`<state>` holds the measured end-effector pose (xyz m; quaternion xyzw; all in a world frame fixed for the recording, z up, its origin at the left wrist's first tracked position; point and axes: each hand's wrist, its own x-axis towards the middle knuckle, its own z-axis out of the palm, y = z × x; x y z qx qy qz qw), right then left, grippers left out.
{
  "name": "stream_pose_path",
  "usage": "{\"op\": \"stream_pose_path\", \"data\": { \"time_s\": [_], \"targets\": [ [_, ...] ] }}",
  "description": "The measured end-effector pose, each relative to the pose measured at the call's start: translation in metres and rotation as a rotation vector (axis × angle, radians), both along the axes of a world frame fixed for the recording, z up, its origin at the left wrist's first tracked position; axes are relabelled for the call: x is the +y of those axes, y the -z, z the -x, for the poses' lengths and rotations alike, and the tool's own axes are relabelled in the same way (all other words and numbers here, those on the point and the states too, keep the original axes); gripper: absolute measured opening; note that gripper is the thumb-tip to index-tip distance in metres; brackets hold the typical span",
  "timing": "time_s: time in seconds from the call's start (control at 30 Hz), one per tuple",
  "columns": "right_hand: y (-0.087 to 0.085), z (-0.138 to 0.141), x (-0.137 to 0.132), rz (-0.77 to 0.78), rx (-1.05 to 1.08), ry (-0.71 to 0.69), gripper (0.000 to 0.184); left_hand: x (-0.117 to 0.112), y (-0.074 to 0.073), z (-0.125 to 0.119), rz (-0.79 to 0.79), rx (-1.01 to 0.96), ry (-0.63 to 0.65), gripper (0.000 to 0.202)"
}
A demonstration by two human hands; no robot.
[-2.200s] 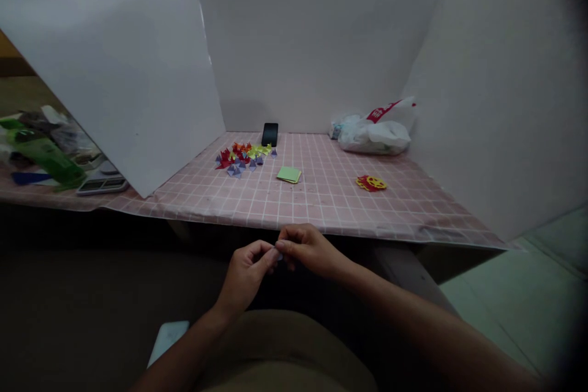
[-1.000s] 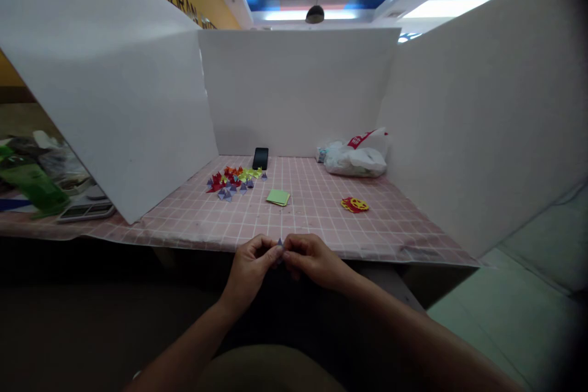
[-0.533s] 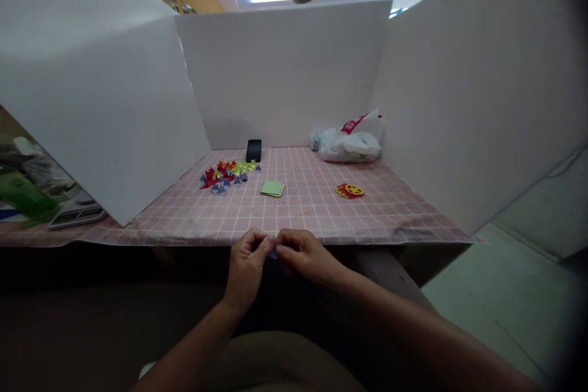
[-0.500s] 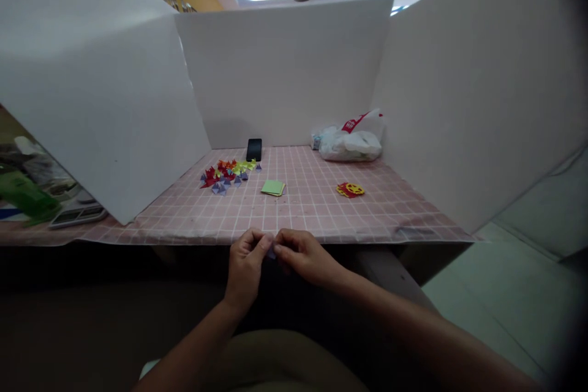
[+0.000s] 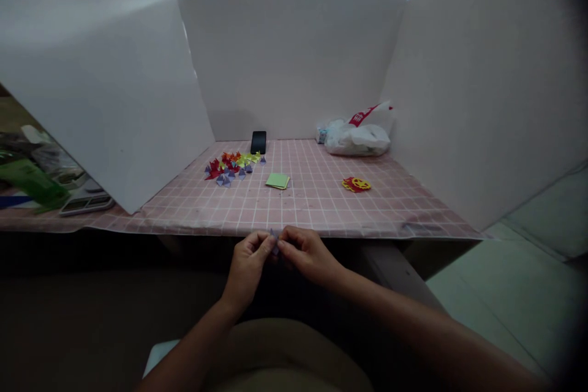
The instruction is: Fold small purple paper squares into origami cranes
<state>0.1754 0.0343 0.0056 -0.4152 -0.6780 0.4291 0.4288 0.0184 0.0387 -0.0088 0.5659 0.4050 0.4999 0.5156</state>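
Just off the table's near edge, my left hand [image 5: 250,259] and my right hand [image 5: 307,252] meet, both closed in a pinch. Between their fingertips is a small folded piece of purple paper [image 5: 275,250]; a pointed tip of it rises above the thumbs, and the fingers hide much of the rest. Beyond the hands lies a stack of square paper sheets [image 5: 278,180], pale green on top. To its left several small folded paper pieces [image 5: 229,165] in red, orange, yellow and purple are heaped together.
A black phone [image 5: 258,142] lies at the back, and a white plastic bag [image 5: 358,138] rests at back right. Red and yellow cut-outs [image 5: 356,184] lie right of the stack. White panels [image 5: 294,67] wall the checked table [image 5: 312,211]. A scale [image 5: 87,202] sits beyond the left panel.
My hands have shifted slightly and more of the purple paper now shows, with its point upward. The view has tilted down a little; the things on the table stay put.
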Motion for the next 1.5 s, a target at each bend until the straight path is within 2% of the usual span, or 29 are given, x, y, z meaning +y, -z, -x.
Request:
{"op": "stream_pose_path", "data": {
  "time_s": [0.1, 0.2, 0.4, 0.53, 0.77, 0.87, 1.07, 1.27, 1.33, 1.43, 1.5],
  "targets": [
    [0.001, -0.002, 0.001, -0.050, -0.030, -0.014, 0.025, -0.004, -0.003, 0.005, -0.021, 0.068, -0.024, 0.028],
    [0.002, -0.001, 0.002, -0.010, -0.038, -0.059, 0.027, -0.006, -0.006, 0.007, -0.032, 0.104, -0.034, 0.028],
    [-0.003, -0.005, -0.001, 0.014, -0.084, -0.137, 0.027, -0.006, -0.007, 0.008, -0.042, 0.117, 0.029, 0.026],
    [-0.006, -0.008, 0.000, 0.018, -0.069, -0.183, 0.034, -0.007, -0.008, 0.007, -0.054, 0.128, 0.005, 0.028],
    [0.000, -0.009, 0.005, -0.038, -0.100, -0.123, 0.033, -0.010, -0.009, 0.010, 0.034, 0.246, 0.202, 0.024],
    [0.002, -0.008, 0.003, -0.099, -0.085, -0.081, 0.034, -0.010, -0.010, 0.013, 0.004, 0.256, 0.216, 0.029],
    [0.002, -0.008, 0.004, 0.038, -0.003, -0.161, 0.032, -0.012, -0.013, 0.012, -0.056, 0.300, 0.162, 0.030],
    [0.004, -0.006, 0.004, -0.289, -0.201, 0.002, 0.034, -0.012, -0.007, 0.008, -0.083, 0.305, 0.157, 0.027],
    [0.005, -0.006, 0.004, -0.232, -0.173, -0.021, 0.037, -0.011, -0.006, 0.008, -0.092, 0.304, 0.154, 0.028],
    [0.005, -0.006, 0.005, -0.022, -0.075, -0.126, 0.035, -0.012, -0.006, 0.009, -0.086, 0.297, 0.138, 0.031],
    [0.005, -0.006, 0.006, 0.002, -0.065, -0.146, 0.032, -0.012, -0.006, 0.009, -0.074, 0.298, 0.138, 0.030]
  ]
}}
